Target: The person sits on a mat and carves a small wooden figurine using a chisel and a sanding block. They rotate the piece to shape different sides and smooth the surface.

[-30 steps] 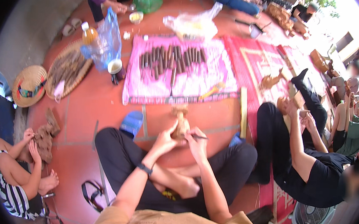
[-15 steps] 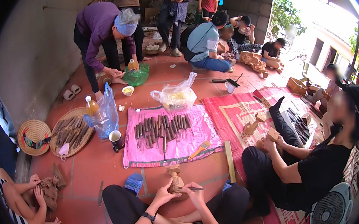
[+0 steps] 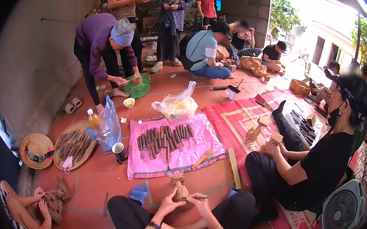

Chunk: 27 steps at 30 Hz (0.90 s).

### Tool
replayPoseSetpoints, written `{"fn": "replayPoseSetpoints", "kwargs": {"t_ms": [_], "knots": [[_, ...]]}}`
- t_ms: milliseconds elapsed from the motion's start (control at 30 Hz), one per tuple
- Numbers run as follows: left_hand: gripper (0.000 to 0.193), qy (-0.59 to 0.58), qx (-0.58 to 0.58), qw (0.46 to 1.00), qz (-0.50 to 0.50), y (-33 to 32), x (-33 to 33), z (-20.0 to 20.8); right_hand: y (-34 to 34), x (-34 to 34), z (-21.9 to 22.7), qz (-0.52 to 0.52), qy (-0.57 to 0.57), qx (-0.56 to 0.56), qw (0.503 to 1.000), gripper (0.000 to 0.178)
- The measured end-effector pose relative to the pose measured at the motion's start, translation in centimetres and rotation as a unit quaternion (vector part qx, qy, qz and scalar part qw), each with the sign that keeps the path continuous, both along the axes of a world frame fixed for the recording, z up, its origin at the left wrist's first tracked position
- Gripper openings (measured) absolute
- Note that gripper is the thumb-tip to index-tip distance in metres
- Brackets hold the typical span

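Note:
In front of my crossed legs is a small carved wooden figure (image 3: 181,191), pale brown, with a rounded body and a wider block at its far end. My left hand (image 3: 169,204) is closed around its left side and steadies it. In my right hand (image 3: 201,204) is a thin dark-handled carving tool (image 3: 197,197), its tip end against the figure's right side. The exact tip is too small to make out. Beyond the figure, a pink cloth (image 3: 143,170) bears rows of wooden-handled carving tools (image 3: 159,139) and a flat brush (image 3: 202,158).
Left stand a dark mug (image 3: 120,152), a blue plastic bag (image 3: 109,125), and woven trays, one holding tools (image 3: 74,144). A wooden bar (image 3: 233,167) lies right of the cloth. At right, a person carves on a red mat (image 3: 231,118) near a fan (image 3: 341,213). Several people work beyond.
The whole view has shifted slightly, with the scene a little lower at left and moved left at right. My hands keep about the same hold on the figure and the carving tool.

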<state>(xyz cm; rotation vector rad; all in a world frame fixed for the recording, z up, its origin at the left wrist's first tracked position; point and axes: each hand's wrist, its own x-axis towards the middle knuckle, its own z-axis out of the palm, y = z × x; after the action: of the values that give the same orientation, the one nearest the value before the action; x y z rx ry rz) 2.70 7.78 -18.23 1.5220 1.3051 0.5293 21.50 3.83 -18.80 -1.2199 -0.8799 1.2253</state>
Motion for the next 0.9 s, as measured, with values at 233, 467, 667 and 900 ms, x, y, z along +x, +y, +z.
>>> {"fn": "replayPoseSetpoints", "kwargs": {"t_ms": [233, 467, 667, 900], "knots": [[0.107, -0.005, -0.007, 1.0, -0.004, -0.2, 0.3, 1.4, -0.1, 1.2, 0.0, 0.005, 0.08, -0.025, 0.996, 0.006], [0.104, 0.014, 0.015, 1.0, -0.007, -0.2, 0.0, 0.3, -0.5, 0.0, 0.1, 0.0, 0.016, -0.008, 1.0, 0.006], [0.107, 0.02, -0.01, 1.0, 0.003, -0.5, 0.0, 1.3, -0.3, 0.3, -0.3, -0.011, 0.066, -0.019, 0.998, 0.003], [0.105, 0.047, -0.035, 0.998, 0.0, -0.1, 0.2, 1.1, -0.6, 1.7, -3.1, -0.076, 0.196, -0.082, 0.974, 0.006]]}}
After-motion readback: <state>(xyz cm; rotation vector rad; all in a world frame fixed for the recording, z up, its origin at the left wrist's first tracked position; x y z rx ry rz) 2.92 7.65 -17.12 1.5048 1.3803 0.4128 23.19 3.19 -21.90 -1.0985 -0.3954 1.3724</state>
